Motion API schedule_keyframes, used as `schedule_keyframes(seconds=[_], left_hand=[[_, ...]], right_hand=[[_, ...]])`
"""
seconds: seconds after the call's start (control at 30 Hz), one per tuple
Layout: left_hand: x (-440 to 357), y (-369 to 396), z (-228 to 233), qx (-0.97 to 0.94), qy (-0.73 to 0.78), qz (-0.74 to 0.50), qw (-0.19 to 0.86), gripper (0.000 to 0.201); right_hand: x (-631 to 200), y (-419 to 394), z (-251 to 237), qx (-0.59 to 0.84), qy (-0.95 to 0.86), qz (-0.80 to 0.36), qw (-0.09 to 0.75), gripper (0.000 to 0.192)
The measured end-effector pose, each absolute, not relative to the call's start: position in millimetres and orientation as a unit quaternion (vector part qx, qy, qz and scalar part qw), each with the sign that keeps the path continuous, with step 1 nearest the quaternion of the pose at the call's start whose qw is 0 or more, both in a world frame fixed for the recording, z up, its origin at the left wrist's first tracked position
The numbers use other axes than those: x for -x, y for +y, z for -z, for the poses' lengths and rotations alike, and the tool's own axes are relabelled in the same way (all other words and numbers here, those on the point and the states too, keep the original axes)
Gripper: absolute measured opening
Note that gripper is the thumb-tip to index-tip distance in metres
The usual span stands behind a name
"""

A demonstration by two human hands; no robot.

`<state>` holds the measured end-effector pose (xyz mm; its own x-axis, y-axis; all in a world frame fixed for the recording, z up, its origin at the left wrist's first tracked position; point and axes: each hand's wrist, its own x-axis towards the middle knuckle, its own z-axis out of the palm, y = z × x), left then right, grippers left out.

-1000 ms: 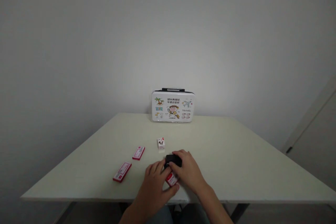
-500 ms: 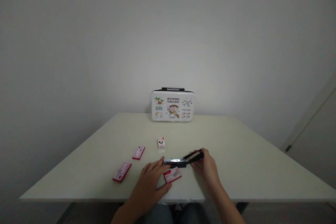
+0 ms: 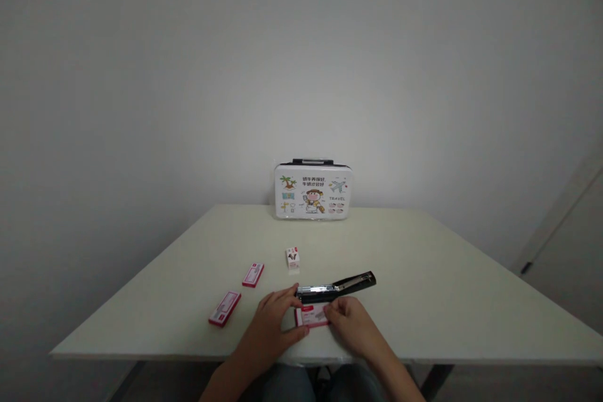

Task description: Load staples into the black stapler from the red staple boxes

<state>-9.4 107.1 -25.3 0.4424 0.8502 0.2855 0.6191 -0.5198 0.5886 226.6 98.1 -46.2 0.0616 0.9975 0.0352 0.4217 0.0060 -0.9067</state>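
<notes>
A black stapler (image 3: pixel 318 292) lies on the table with its top arm folded far back to the right, baring the silver magazine. Just in front of it is a red-and-white staple box (image 3: pixel 311 315). My left hand (image 3: pixel 271 320) curls around the left ends of both; its fingertips are at the stapler's end and its thumb is by the box's near edge. With thumb and fingers closed, my right hand (image 3: pixel 351 325) pinches the box's right end. My fingers cover that end, so I cannot tell whether its flap is lifted.
Two more red-and-white boxes, the nearer box (image 3: pixel 225 309) and the farther box (image 3: pixel 253 275), lie to the left. A small white box (image 3: pixel 293 259) stands beyond the stapler. Against the wall, a white case (image 3: pixel 313 193) with cartoon prints stands upright on the table (image 3: pixel 424 282).
My right hand has let go of the stapler's top arm and moved left and nearer onto the staple box. The box now lies straighter. The view has shifted slightly.
</notes>
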Motion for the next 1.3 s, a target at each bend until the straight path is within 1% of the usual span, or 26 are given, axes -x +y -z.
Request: schedule_keyframes(seconds=[0.1, 0.2, 0.33, 0.47, 0.6, 0.73, 0.9, 1.03, 1.07, 1.1, 1.17, 1.23, 1.3], left_hand=[[13, 107, 24, -0.826, 0.437, -0.290, 0.205, 0.035], [14, 106, 24, -0.828, 0.437, -0.292, 0.194, 0.033], [12, 104, 26, -0.834, 0.435, -0.292, 0.176, 0.033], [13, 104, 30, -0.838, 0.430, -0.290, 0.167, 0.035], [13, 104, 31, -0.839, 0.432, -0.290, 0.159, 0.036], [13, 103, 30, -0.837, 0.430, -0.299, 0.161, 0.037], [12, 102, 30, -0.825, 0.439, -0.316, 0.164, 0.037], [11, 103, 28, -0.822, 0.431, -0.327, 0.177, 0.055], [11, 103, 27, -0.824, 0.426, -0.326, 0.183, 0.056], [11, 103, 27, -0.825, 0.422, -0.326, 0.187, 0.054], [10, 102, 25, -0.824, 0.418, -0.329, 0.194, 0.044], [11, 101, 25, -0.821, 0.418, -0.333, 0.202, 0.035], [14, 100, 24, -0.818, 0.416, -0.335, 0.214, 0.035]], right_hand=[[-240, 95, 42, 0.623, -0.581, -0.335, 0.403, 0.031], [-251, 91, 28, 0.618, -0.594, -0.303, 0.417, 0.031], [-240, 97, 7, 0.582, -0.639, -0.264, 0.428, 0.032], [-212, 110, 8, 0.548, -0.672, -0.299, 0.400, 0.029], [-192, 122, 23, 0.573, -0.615, -0.339, 0.423, 0.027], [-179, 125, 19, 0.574, -0.620, -0.311, 0.435, 0.024], [-169, 116, -14, 0.547, -0.703, -0.232, 0.392, 0.016], [-169, 102, -31, 0.534, -0.759, -0.183, 0.324, 0.013], [-170, 98, -32, 0.529, -0.774, -0.178, 0.299, 0.012], [-171, 95, -31, 0.524, -0.787, -0.174, 0.275, 0.010], [-175, 91, -27, 0.516, -0.805, -0.170, 0.237, 0.011], [-181, 87, -22, 0.519, -0.808, -0.175, 0.217, 0.011], [-192, 84, -19, 0.533, -0.798, -0.187, 0.208, 0.011]])
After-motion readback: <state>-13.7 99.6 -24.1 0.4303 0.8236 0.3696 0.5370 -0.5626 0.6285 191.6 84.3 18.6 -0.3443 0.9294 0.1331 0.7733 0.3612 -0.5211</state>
